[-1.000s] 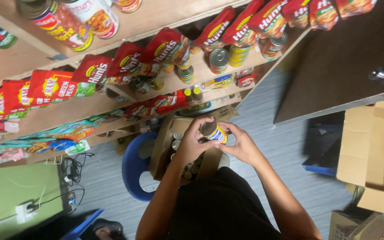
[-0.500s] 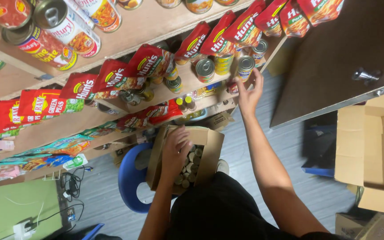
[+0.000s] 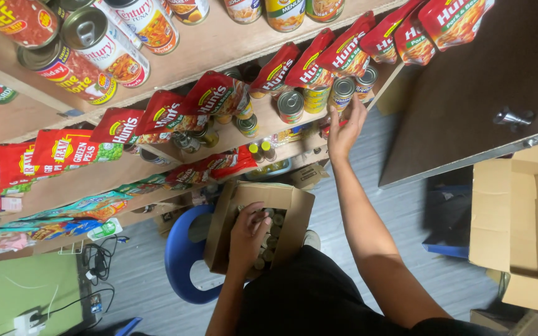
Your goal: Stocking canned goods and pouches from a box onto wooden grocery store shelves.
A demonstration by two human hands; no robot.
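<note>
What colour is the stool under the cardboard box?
Blue. The stool under the cardboard box shows best in the head view, beside the left hand.

bare forearms [image 3: 368, 230] — black clothing [image 3: 319, 298]

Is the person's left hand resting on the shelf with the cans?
No: the left hand reaches down into the open cardboard box of small cans, while the right hand is up at the shelf.
</note>
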